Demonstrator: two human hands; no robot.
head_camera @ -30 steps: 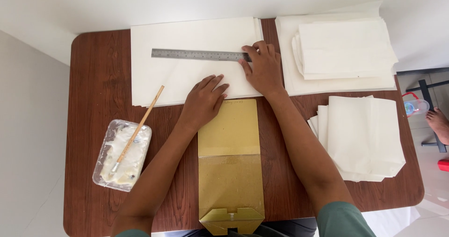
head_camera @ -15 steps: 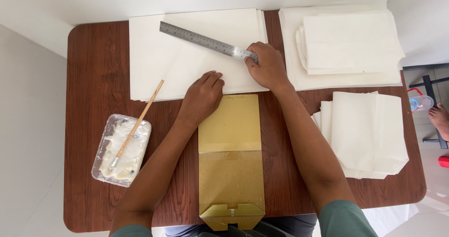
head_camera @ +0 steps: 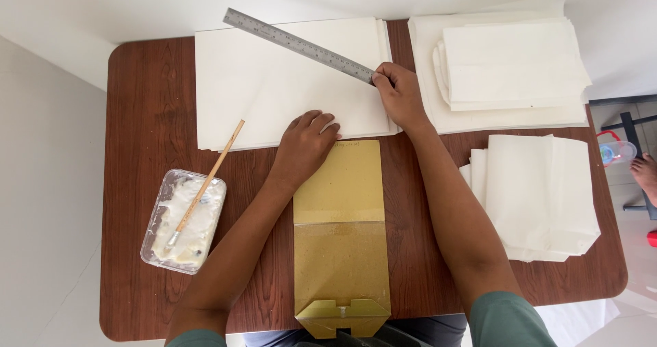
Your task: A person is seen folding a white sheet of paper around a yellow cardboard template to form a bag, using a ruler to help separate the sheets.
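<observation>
While the right hand [head_camera: 399,97] pinches the near end of a steel ruler [head_camera: 300,46] between thumb and fingers, the ruler lies slanted across the far part of a white paper sheet [head_camera: 274,94], its other end reaching past the sheet's far left corner toward the table edge. The left hand [head_camera: 304,145] rests palm down on the near edge of that same sheet, fingers bent and loosely together, holding nothing; its fingertips lie just beside the top edge of a flattened gold paper bag [head_camera: 341,230]. The bag runs from just below the sheet to the near edge of the brown wooden table [head_camera: 147,100], its folded base toward the person.

To the left, a clear plastic tray of white glue [head_camera: 183,222] sits near the table's left side, and a wooden-handled brush [head_camera: 205,183] leans in it, bristles in the glue and the handle tip touching the sheet's near left corner. At the far right lies a stack of white paper sheets [head_camera: 510,66], and nearer, on the right side, a stack of folded white paper bags [head_camera: 540,196]. Beyond the table's right edge, another person's bare foot [head_camera: 645,172] shows on the floor.
</observation>
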